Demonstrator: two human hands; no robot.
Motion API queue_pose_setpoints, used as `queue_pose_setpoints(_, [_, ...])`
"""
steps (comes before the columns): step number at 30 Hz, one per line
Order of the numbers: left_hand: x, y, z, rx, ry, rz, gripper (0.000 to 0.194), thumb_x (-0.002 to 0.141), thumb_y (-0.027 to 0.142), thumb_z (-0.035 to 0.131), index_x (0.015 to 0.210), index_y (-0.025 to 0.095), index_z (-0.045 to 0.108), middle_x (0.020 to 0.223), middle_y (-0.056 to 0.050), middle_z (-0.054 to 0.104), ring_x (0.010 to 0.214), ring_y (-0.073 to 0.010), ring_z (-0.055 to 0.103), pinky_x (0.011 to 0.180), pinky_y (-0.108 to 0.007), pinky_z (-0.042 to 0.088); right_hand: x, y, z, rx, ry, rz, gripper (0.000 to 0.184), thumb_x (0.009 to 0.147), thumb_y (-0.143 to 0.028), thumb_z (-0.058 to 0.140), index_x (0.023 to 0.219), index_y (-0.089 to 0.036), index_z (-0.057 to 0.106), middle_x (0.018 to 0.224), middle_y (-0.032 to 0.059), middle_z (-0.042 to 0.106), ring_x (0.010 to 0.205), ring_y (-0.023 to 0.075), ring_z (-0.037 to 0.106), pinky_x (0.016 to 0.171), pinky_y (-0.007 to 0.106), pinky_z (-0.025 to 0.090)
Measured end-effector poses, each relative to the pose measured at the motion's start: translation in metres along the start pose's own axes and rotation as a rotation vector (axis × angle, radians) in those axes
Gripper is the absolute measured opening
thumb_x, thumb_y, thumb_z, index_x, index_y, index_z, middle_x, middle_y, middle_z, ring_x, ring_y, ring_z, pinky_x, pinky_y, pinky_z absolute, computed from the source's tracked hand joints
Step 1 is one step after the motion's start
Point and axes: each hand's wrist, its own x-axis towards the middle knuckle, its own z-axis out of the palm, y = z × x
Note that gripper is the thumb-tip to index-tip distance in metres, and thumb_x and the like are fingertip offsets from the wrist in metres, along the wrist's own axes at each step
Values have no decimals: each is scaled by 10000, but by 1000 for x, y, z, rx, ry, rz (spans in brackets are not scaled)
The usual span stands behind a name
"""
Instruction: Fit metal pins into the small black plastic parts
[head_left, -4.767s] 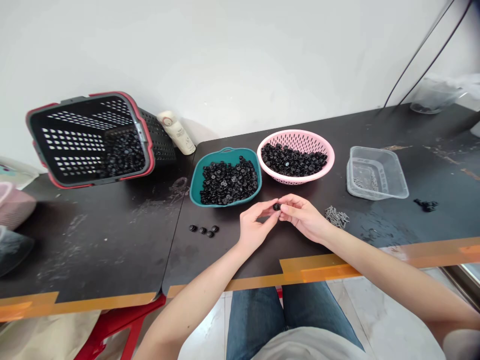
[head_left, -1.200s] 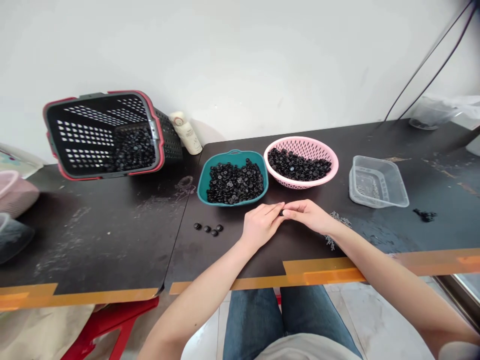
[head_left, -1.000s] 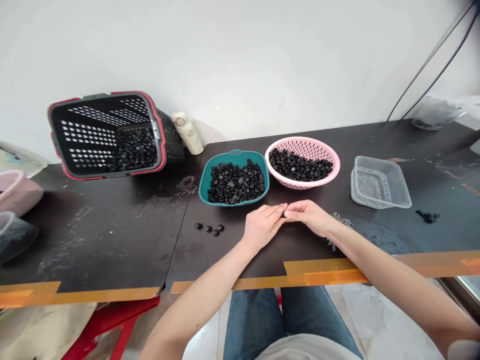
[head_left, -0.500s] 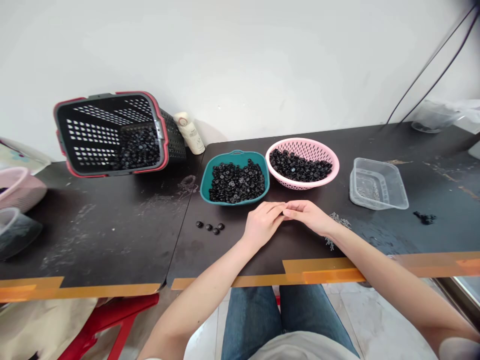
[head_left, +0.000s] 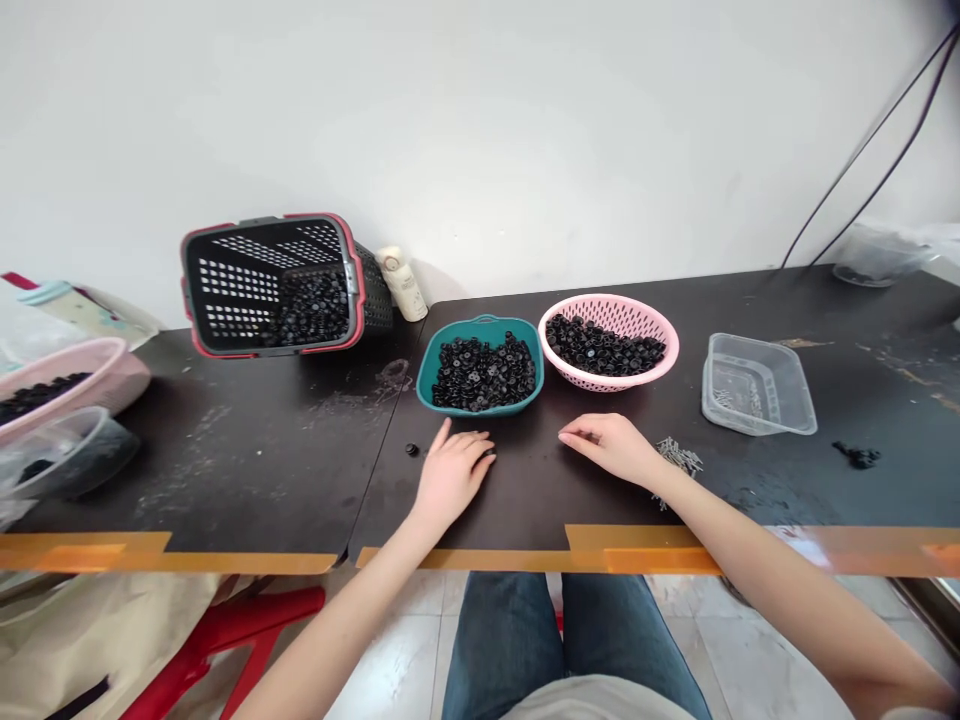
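My left hand (head_left: 454, 470) lies palm down on the black table (head_left: 262, 470), thumb apart from the fingers, just in front of the teal basket (head_left: 480, 323) of black round parts. One small loose black part (head_left: 411, 450) shows beside its thumb; any others are hidden under the hand. My right hand (head_left: 611, 447) rests on the table a hand's width to the right, fingers loosely together and pointing left, with nothing visible in them. A pile of small metal screws (head_left: 679, 457) lies by its wrist. The pink colander (head_left: 666, 345) of black parts stands behind it.
A clear plastic tub (head_left: 757, 385) with a few screws sits at the right, with black bits (head_left: 859, 455) beyond. A tipped black-and-red basket (head_left: 274, 285) and a white bottle (head_left: 401, 280) stand at the back left. A pink bowl (head_left: 67, 365) and clear bowl (head_left: 75, 450) stand far left.
My hands, pinched together over a black part in front of the baskets, have come apart. The left hand moved left to the loose parts. The view shifted left.
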Motion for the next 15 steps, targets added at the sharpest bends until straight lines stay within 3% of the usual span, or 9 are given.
queue_pose_setpoints(4, [-22, -26, -8, 136, 47, -153, 201, 888, 261, 507, 1008, 256, 668, 1106, -32, 677, 1040, -220, 603, 1114, -536, 212, 0, 0, -3, 21, -19, 29, 212, 892, -352, 534, 920, -230, 706, 891, 20, 710, 717, 166, 619, 668, 282, 466])
queue_pose_setpoints(9, [-30, -21, -29, 188, 174, -278, 234, 846, 312, 561, 1054, 248, 647, 1129, -55, 664, 1038, -252, 591, 1014, -486, 322, -1, 9, -38, 277, -209, 222, 320, 826, -431, 599, 1015, -190, 695, 865, 47, 711, 775, 191, 640, 720, 302, 493])
queue_pose_setpoints(13, [11, -11, -60, 163, 249, -257, 233, 878, 375, 516, 1006, 254, 669, 1083, -41, 673, 999, -235, 600, 906, -391, 395, -6, 25, -73, 288, -311, 291, 350, 738, -458, 681, 959, -189, 712, 862, 51, 712, 823, 213, 640, 732, 303, 486])
queue_pose_setpoints(15, [46, -11, -68, 175, 147, -255, 266, 888, 386, 487, 1014, 249, 677, 1048, -53, 683, 982, -240, 604, 858, -367, 410, -9, 33, -82, 218, -302, 331, 333, 710, -457, 696, 918, -197, 722, 834, 48, 712, 802, 219, 640, 712, 304, 481])
